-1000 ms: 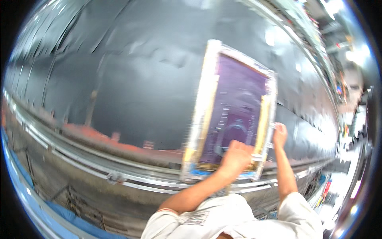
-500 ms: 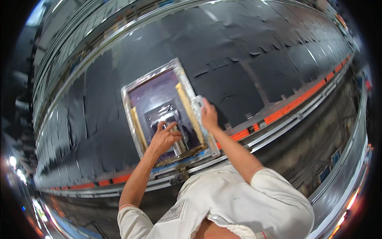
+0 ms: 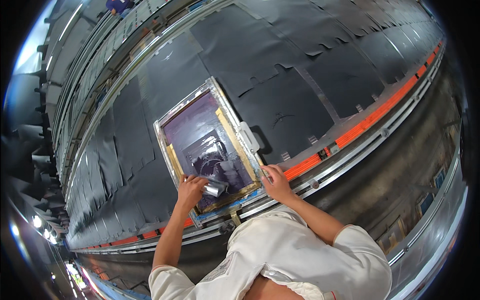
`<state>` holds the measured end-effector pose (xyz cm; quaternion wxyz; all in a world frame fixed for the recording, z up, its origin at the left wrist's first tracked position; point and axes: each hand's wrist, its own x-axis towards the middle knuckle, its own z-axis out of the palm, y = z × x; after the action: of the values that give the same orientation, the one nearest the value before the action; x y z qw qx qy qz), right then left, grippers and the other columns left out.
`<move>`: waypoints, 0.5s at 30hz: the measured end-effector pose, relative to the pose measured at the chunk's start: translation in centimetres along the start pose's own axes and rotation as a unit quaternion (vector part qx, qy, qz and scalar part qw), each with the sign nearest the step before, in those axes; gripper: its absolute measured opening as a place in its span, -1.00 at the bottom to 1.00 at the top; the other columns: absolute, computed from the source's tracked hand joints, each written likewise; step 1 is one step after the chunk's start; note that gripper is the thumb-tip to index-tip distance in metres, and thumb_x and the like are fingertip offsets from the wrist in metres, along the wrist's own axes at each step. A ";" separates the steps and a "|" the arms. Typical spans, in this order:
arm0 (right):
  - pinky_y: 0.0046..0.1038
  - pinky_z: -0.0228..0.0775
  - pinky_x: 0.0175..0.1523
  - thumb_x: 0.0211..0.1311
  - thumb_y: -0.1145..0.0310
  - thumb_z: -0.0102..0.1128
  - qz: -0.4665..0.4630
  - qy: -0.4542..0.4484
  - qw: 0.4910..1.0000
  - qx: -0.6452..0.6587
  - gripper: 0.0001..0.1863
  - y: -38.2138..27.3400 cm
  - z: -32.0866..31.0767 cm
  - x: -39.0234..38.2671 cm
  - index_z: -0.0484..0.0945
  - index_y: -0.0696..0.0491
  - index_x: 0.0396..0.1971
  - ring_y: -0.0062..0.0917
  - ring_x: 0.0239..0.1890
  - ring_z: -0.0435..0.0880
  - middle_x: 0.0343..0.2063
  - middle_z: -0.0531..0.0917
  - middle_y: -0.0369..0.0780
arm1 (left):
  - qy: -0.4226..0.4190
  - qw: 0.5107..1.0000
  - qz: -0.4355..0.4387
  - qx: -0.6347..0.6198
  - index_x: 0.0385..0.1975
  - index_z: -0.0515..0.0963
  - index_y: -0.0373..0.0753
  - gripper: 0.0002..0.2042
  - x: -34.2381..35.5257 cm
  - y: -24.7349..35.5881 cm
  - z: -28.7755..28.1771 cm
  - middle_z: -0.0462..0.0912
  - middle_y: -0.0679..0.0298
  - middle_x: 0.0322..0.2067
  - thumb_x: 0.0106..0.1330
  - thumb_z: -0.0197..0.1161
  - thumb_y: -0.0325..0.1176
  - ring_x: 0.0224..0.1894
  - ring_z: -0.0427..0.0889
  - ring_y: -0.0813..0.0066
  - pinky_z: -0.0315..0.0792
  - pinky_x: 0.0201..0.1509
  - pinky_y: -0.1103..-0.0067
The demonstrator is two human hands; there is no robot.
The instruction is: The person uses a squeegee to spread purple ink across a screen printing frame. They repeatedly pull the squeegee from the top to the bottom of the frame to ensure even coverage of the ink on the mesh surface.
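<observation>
A screen-printing frame [image 3: 226, 106] with a silvery, taped rim lies on a black-covered long table. Its purple mesh carries a dark square pattern with a printed arc and glossy wet ink [image 3: 212, 150]. My left hand [image 3: 191, 192] is closed around one end of a silver squeegee [image 3: 216, 188], which lies low over the near part of the mesh. At the frame's near right side, my right hand [image 3: 278, 185] grips the rim, fingers bent over its edge. Farther up that same side sits a white handle [image 3: 249, 136], untouched by either hand.
Black sheets [image 3: 235, 45] cover the table, some with curled edges. An orange strip [image 3: 372, 125] and a metal rail [image 3: 360, 150] run along its near edge. Behind me stands a metal-sided bench [image 3: 440, 215]. A person [image 3: 119, 6] is at the far upper left.
My right hand has left the white handle and come down to the frame's near right side. My left hand has moved nearer and leftward, and the squeegee has turned from lengthwise to more crosswise.
</observation>
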<state>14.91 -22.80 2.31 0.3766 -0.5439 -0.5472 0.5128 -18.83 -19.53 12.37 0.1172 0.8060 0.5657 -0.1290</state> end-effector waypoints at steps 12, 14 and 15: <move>-0.39 0.54 -0.11 0.35 0.38 0.27 -0.016 0.064 0.997 -0.051 -0.57 -2.3 5.6 10.7 0.57 0.07 0.20 -0.46 -0.27 0.66 -0.23 0.70 -0.16 | 0.181 0.630 -0.506 -0.560 -0.23 0.71 -0.41 -0.70 -13.3 -6.6 12.2 0.76 0.21 -0.38 0.17 0.54 -0.31 -0.41 0.68 0.50 0.52 -0.34 0.47; -0.30 0.55 -0.06 0.37 0.28 0.27 -0.001 0.055 0.994 -0.095 -0.56 -3.4 7.8 14.3 0.55 0.07 0.21 -0.32 -0.22 0.71 -0.18 0.73 -0.10 | 0.214 0.628 -0.477 -0.577 -0.21 0.70 -0.43 -0.69 -13.5 -7.1 13.8 0.76 0.20 -0.35 0.16 0.54 -0.33 -0.37 0.70 0.46 0.54 -0.31 0.45; -0.25 0.56 -0.04 0.37 0.23 0.26 0.006 0.051 0.992 -0.118 -0.55 -3.8 9.0 15.9 0.55 0.06 0.21 -0.24 -0.20 0.74 -0.16 0.74 -0.07 | 0.225 0.621 -0.468 -0.587 -0.21 0.70 -0.43 -0.68 -13.1 -6.9 14.2 0.76 0.20 -0.35 0.16 0.54 -0.33 -0.37 0.71 0.46 0.54 -0.31 0.44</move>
<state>3.44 -8.10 2.02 0.3343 -0.6134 -0.5805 0.4184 -30.72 -33.54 3.23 0.3585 0.1960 0.8307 0.3782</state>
